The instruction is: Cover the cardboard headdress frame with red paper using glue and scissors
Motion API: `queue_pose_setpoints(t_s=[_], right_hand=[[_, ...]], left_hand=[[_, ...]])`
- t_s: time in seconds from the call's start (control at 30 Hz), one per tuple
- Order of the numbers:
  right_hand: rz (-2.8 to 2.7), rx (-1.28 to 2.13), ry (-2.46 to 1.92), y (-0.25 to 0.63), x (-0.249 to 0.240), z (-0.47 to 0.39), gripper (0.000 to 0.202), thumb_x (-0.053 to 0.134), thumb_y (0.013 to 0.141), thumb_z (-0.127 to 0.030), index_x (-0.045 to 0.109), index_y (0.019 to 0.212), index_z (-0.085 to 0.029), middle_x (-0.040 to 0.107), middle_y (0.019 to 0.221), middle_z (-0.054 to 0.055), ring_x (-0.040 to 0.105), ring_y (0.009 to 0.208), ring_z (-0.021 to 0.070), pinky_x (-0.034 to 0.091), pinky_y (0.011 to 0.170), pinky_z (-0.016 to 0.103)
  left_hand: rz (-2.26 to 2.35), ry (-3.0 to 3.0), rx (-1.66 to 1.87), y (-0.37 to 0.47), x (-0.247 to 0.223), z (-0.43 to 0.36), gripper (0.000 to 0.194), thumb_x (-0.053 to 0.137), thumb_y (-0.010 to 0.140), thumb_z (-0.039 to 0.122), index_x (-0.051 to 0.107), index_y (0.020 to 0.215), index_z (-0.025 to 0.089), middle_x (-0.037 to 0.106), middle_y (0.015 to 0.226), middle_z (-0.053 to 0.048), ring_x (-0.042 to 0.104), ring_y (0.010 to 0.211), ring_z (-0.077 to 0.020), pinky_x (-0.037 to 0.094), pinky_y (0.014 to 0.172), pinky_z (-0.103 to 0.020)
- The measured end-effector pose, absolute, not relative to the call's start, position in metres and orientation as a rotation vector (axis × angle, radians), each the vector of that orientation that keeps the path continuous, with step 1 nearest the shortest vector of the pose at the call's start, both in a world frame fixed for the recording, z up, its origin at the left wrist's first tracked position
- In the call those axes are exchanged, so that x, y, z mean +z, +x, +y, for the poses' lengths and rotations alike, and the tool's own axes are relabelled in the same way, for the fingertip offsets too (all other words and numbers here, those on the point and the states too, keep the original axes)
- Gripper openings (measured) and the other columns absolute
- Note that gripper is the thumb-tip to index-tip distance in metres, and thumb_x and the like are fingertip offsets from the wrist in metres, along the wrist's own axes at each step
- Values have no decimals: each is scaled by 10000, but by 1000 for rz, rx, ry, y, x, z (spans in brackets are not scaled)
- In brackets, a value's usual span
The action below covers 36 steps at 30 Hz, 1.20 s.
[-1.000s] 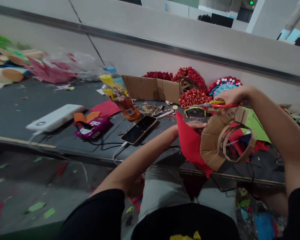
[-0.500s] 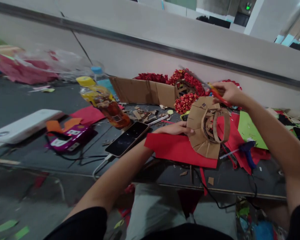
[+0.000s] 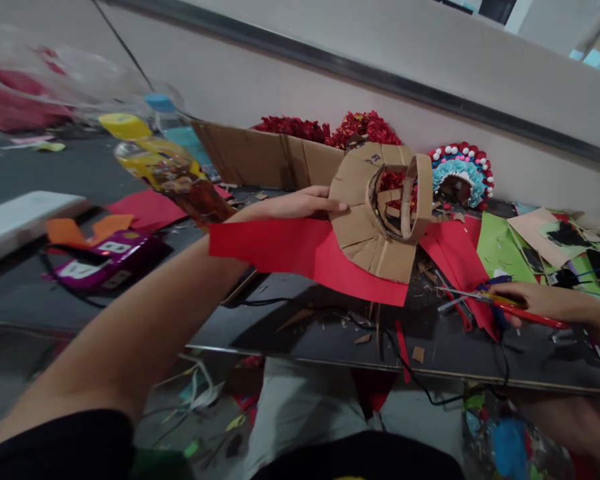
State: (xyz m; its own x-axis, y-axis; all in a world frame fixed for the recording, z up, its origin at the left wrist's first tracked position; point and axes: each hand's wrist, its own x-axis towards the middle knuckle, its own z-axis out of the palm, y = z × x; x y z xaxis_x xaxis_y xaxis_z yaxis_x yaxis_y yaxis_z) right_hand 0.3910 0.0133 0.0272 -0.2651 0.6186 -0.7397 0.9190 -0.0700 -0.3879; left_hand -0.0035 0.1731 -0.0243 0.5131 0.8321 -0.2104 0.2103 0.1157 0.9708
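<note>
My left hand [image 3: 307, 201] grips the left edge of a cardboard headpiece [image 3: 353, 183], a flat fan-shaped brim with a ring and strap standing out on its right. A sheet of red paper [image 3: 280, 245] hangs against the brim's lower side, below that hand. Over at the right, my right hand [image 3: 535, 301] is closed around red-and-yellow scissors [image 3: 533, 313], their blades pointing left. Partly hidden behind the scissors is a dark blue glue gun [image 3: 501, 320]. More red paper [image 3: 453, 250] lies under the blades.
A tea bottle [image 3: 165, 167], a purple box [image 3: 115, 257] and a white power strip-like block [image 3: 30, 217] stand left. Behind are a folded cardboard strip [image 3: 265, 157] and a decorated blue-red headdress [image 3: 463, 177]. Green paper [image 3: 503, 247] and scraps lie right. A black cable [image 3: 415, 377] crosses the front edge.
My right hand has gone from beside the headpiece's upper edge down to the right with the scissors. My left hand keeps the headpiece, now higher and further left in view, over the phone.
</note>
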Motion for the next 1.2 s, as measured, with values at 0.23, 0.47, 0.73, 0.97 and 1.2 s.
queue_pose_setpoints(t_s=[0.23,0.47,0.73,0.97,1.2], right_hand=[[1913,-1419,1558,370,-1,14,463,600,714,-444,576,1082,-164,650,863,38,582,774,178,441,673,249],[1922,-1400,1578,363,-5,11,513,603,702,-402,568,1153,-160,634,731,8,562,677,156,420,593,233],[1928,-1355,1620,371,-10,6,610,622,684,-383,513,1244,-167,664,779,19,592,710,175,435,606,244],[1935,-1327,1631,377,-11,3,541,583,711,-399,546,1195,-161,670,782,29,600,707,184,446,611,255],[1937,-1368,1664,371,-16,3,577,638,646,-335,560,1206,-219,684,951,17,611,812,197,457,660,252]], left_hand=[[1052,1494,572,11,-28,159,393,714,623,375,672,945,154,706,960,-71,639,918,-249,506,842,-361],[1029,1432,573,13,-27,148,417,708,611,356,665,978,163,698,973,-65,627,970,-266,488,866,-375],[1086,1436,563,9,-24,144,320,678,656,321,661,935,165,690,950,-48,627,966,-250,487,870,-368],[1085,1456,584,5,-24,144,307,670,666,326,669,923,159,693,927,-54,625,963,-263,489,863,-373],[1027,1397,551,16,-25,139,342,685,653,312,665,962,166,703,932,-50,628,980,-259,499,852,-352]])
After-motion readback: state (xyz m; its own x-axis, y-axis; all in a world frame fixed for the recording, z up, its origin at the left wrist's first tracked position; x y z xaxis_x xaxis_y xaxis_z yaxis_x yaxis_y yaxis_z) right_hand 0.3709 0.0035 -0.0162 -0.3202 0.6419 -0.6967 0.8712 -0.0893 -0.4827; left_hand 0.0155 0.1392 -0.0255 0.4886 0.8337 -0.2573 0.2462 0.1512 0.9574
